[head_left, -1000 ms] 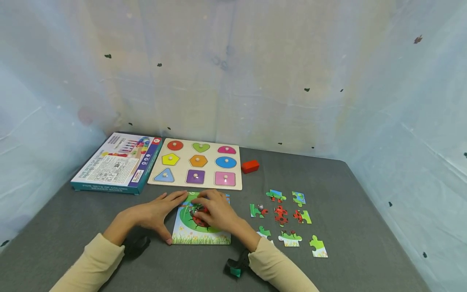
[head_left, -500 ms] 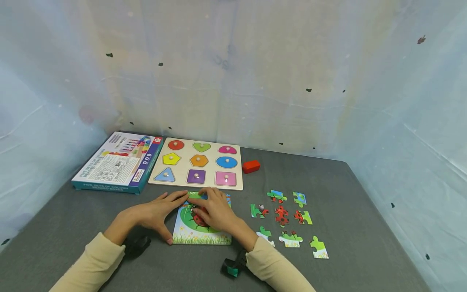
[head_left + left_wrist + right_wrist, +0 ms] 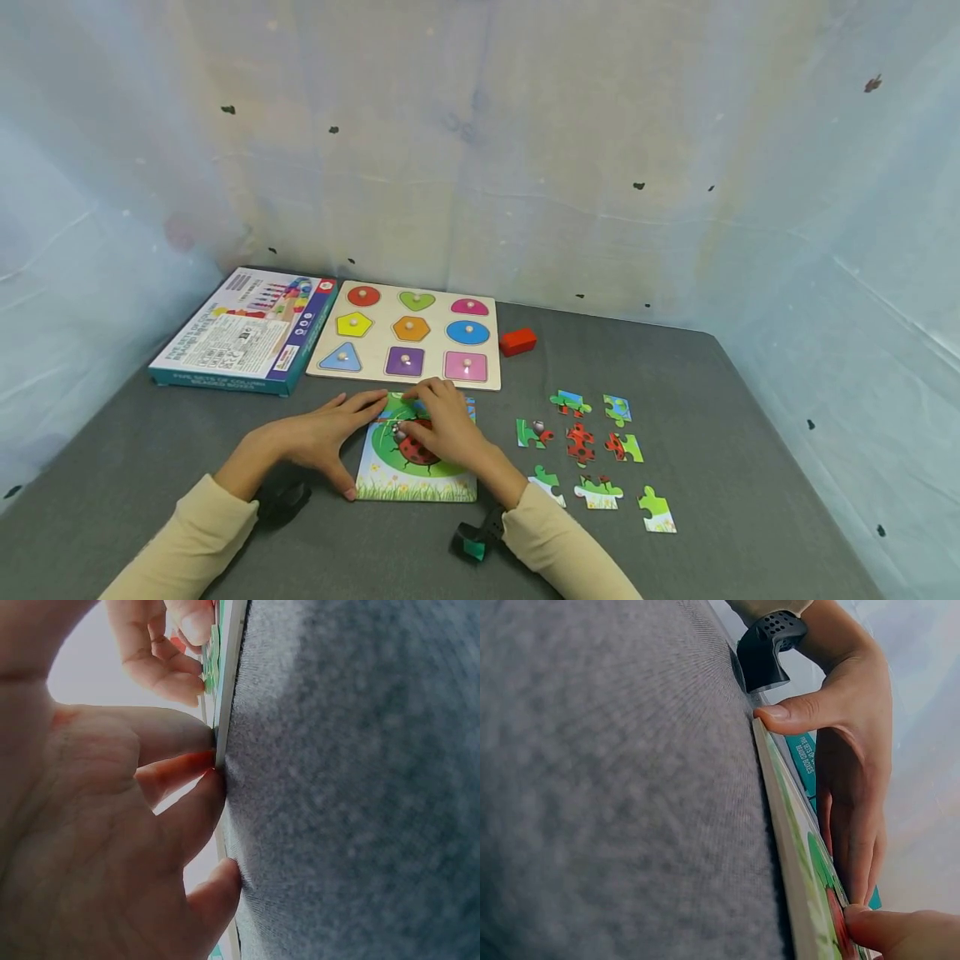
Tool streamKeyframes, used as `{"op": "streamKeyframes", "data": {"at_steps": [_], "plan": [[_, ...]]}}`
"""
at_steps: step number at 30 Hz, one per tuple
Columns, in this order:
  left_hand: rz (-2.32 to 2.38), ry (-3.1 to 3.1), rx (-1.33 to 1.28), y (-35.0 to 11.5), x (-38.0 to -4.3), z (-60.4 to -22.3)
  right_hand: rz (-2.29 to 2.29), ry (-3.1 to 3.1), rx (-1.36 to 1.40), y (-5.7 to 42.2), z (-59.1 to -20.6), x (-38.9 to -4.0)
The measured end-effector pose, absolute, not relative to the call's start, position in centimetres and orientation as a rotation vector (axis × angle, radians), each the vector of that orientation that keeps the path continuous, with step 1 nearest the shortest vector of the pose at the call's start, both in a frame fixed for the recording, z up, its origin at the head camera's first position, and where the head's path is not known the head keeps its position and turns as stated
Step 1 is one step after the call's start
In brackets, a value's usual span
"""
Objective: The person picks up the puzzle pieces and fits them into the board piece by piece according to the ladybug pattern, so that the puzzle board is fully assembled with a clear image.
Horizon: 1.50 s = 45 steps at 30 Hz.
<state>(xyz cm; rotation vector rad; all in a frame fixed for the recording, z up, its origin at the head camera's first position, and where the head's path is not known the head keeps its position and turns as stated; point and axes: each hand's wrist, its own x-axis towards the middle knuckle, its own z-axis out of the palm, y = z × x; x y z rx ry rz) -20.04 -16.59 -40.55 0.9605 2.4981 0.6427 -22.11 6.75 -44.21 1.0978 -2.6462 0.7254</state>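
Note:
A square ladybird puzzle board [image 3: 416, 490] lies flat in front of the person. My left hand [image 3: 315, 437] spans its left side, thumb at the near corner and fingertips at the far corner. The left wrist view shows those fingers against the board's edge. Over the board's upper left, my right hand [image 3: 450, 429] pinches a green jigsaw piece [image 3: 212, 660] between thumb and fingers, close against the surface. The right fingers hide part of the piece and of the printed picture.
Several loose jigsaw pieces [image 3: 580, 442] lie right of the board. Behind it rests a wooden shape puzzle [image 3: 375, 333] with knobbed pieces. A flat box [image 3: 225, 342] sits at the back left, and a red block [image 3: 517, 342] right of the shape puzzle.
My right hand has shifted slightly away from the body across the board, uncovering more of the printed ladybird. My left hand keeps its place at the board's left edge.

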Motion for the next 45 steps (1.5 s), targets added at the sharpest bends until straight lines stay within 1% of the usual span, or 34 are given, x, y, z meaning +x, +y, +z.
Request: {"op": "streamKeyframes", "data": {"at_steps": [14, 20, 27, 32, 36, 39, 45], "plan": [[0.634, 2.492, 0.939, -16.5, -19.9, -40.4, 0.846, -2.578, 1.048, 6.9, -44.8, -22.5], [0.657, 2.541, 0.989, -16.1, -19.6, -40.4, 0.84, -2.591, 1.04, 6.8, -44.9, -22.5], [0.688, 2.653, 1.105, -14.6, -19.7, -41.6, 0.839, -2.613, 1.036, 6.8, -45.1, -22.7], [0.739, 2.609, 1.1, -14.4, -19.6, -41.5, 0.831, -2.564, 1.049, 6.9, -45.4, -22.9], [0.725, 2.597, 1.106, -14.3, -19.6, -41.3, 0.799, -2.631, 1.021, 6.8, -44.9, -22.7], [0.718, 2.59, 1.116, -14.3, -19.6, -41.2, 0.688, -2.687, 1.027, 6.9, -44.4, -22.6], [0.696, 2.602, 1.182, -14.2, -19.7, -41.1, 0.536, -2.761, 1.178, 7.7, -42.6, -22.5]]}}
